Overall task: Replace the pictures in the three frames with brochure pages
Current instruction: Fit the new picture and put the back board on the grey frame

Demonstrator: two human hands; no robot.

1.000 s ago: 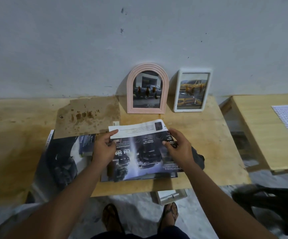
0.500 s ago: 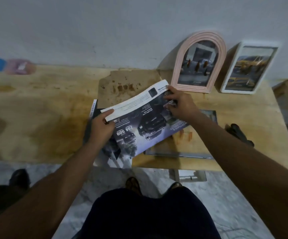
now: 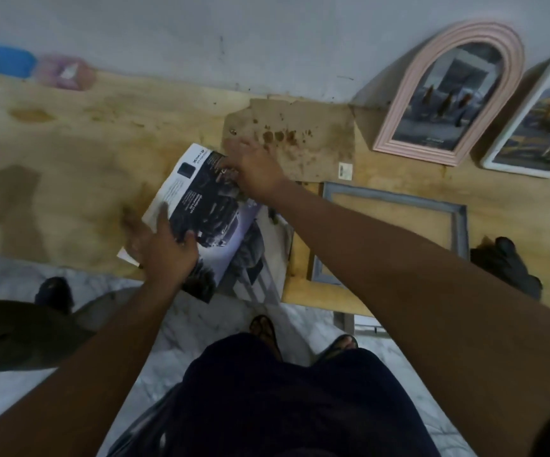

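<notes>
A dark brochure page (image 3: 201,209) with car pictures lies tilted at the table's front edge, on top of another brochure (image 3: 263,268). My left hand (image 3: 161,249) grips its near left edge. My right hand (image 3: 254,169) pinches its far right corner. To the right, a grey rectangular frame (image 3: 395,202) lies flat and empty on the wood. A pink arched frame (image 3: 451,90) and a white frame (image 3: 537,123) lean against the wall, each with a picture inside.
A stained brown backing board (image 3: 303,136) lies behind the page. A dark object (image 3: 504,262) sits right of the grey frame. A blue box (image 3: 0,61) and a pink box (image 3: 62,72) stand far left by the wall. The wooden table (image 3: 86,143) ends just before my legs.
The page has moved left, off the grey frame, and turned more upright. Both hands went with it and the view swung left and down.
</notes>
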